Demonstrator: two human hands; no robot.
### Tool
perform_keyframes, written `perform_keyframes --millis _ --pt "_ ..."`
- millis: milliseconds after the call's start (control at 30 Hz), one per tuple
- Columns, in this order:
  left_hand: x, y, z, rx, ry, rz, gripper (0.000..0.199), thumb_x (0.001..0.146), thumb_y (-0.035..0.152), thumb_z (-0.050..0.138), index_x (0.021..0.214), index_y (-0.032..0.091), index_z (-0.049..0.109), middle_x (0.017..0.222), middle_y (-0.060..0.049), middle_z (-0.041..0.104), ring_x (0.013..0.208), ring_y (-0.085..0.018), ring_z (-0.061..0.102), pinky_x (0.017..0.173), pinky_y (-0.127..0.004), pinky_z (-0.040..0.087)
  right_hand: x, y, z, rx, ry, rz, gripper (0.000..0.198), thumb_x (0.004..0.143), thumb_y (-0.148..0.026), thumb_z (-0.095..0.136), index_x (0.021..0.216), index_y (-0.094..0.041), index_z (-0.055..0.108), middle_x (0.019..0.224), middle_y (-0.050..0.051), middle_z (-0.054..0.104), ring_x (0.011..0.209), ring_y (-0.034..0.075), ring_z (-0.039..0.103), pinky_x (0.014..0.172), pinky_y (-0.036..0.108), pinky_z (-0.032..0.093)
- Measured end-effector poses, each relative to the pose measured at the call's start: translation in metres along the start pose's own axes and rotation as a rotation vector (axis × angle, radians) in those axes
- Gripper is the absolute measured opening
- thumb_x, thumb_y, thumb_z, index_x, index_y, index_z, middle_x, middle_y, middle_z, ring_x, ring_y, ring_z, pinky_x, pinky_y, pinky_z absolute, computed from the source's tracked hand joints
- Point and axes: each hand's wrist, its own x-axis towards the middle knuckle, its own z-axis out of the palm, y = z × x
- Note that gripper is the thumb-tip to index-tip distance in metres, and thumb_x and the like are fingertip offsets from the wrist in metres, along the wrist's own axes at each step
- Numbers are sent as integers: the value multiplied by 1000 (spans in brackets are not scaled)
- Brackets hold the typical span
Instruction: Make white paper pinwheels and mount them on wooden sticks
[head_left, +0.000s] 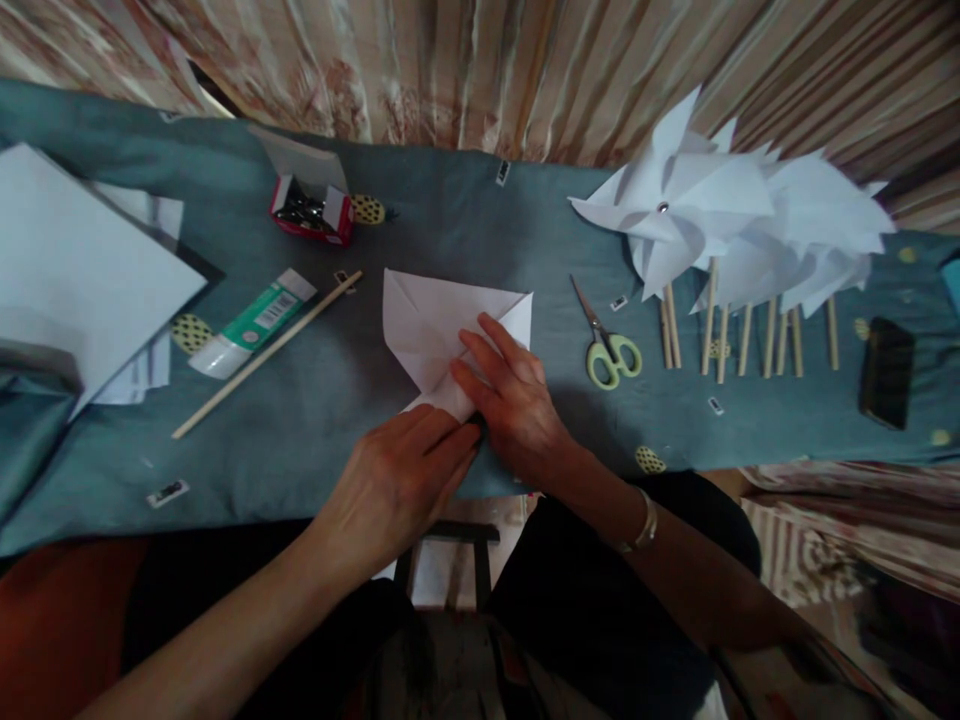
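A white sheet of paper (431, 310) with creased, folded corners lies on the cloth in front of me. My left hand (397, 465) is closed at its near corner, the fingers pinching the paper edge. On the paper's right side my right hand (517, 400) lies with fingers stretched out, pressing it down. The two hands nearly touch, and they hide the near part of the sheet. To the right rest scissors (602, 350) with green handles, blades partly apart. A thin wooden stick (266, 355) and a green and white glue tube (255, 322) lie left of the paper.
A stack of white paper (82, 270) sits at the far left. Behind the glue stands an open red box (311, 212) of small dark metal pieces. Several paper pinwheels (701, 205) on sticks lie at the back right, near a dark phone (887, 375). The green tablecloth (247, 480) ends before my lap.
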Motion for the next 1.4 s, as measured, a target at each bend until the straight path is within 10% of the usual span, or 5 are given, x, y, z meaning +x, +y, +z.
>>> perform_keyframes --millis 600,1033,1400 --pt "-6 -14 1 69 106 88 21 95 21 58 113 10 60 88 -7 65 78 -20 61 67 -35 56 6 3 -17 110 -20 78 46 96 -8 32 133 -23 55 146 8 53 149 24 32 114 46 39" --pt "-6 -20 3 162 96 74 29 94 14 54 123 13 54 106 -13 66 91 -26 63 73 -41 57 39 61 -27 200 -39 265 52 99 -30 36 147 -11 41 149 16 52 140 26 46 118 51 35" --pt "-13 -39 -10 260 94 43 40 90 8 52 130 13 54 102 -11 69 96 -27 62 81 -42 53 32 70 -32 288 33 353 45 95 -34 52 135 -16 57 114 10 73 92 23 69 94 43 54"
